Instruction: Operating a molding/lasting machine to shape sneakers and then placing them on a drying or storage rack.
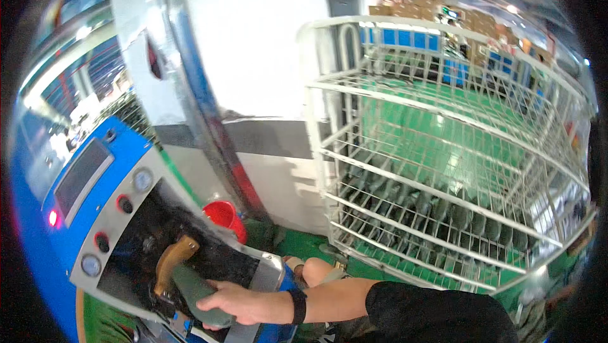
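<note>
RIGHT HAND (pixel 237 302): wrapped round near end of dark-green shoe-last-shaped piece (pixel 192 285) | LEFT HAND: unseen, grip undeterminable | POSITION: 7 o'clock, at blue-cased machine (pixel 113 223), beside brown curved block (pixel 172 262) | HANDLING: probably stiff, light, smooth; grasp thick end.

Recess lying open around a brown block
Free room is showing in the blue machine's (pixel 54 273) dark recess (pixel 133 242) — on either side of the brown curved block (pixel 174 262), which is obstructing the middle. The right hand (pixel 237 303) and its dark green piece (pixel 189 287) are filling the near side; a red bucket (pixel 226 221) is standing beyond the edge — a white wire rack (pixel 316 134) is barring the right.
</note>
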A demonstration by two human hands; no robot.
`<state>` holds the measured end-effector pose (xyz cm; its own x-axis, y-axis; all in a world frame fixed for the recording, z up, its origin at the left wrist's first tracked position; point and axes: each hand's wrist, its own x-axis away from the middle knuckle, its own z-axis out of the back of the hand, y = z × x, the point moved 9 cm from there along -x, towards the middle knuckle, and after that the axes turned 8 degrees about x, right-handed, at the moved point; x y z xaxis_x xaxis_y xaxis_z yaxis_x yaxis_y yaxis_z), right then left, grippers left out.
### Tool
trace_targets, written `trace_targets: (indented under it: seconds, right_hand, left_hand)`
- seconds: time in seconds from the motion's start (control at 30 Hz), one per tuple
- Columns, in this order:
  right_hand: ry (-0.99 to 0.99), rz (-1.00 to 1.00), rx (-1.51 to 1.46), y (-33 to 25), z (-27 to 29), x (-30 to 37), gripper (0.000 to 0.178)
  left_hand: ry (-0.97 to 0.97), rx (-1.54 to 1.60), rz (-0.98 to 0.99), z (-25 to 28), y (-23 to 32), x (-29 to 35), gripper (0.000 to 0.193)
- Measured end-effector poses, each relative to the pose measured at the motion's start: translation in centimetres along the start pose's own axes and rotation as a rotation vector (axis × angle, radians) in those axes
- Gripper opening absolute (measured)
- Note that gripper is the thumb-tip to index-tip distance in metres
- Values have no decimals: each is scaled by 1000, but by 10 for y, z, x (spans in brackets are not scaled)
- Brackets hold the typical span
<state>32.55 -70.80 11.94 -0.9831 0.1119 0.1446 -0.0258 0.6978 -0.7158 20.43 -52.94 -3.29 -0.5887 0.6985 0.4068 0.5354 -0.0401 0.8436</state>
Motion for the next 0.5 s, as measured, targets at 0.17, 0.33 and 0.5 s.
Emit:
trace_targets:
  seconds: [0.17, 0.33, 0.5]
  right_hand:
    - [-45, 303, 9, -37, 67, 99, 50]
    - [461, 429, -346, -16, 261, 243, 37]
    - [393, 889, -845, -56, 379, 341, 43]
  left_hand:
    - [3, 7, 113, -2, 24, 6, 22]
    - [-107, -42, 64, 26, -5, -31, 19]
    - [-190, -39, -16, 18, -19, -64, 25]
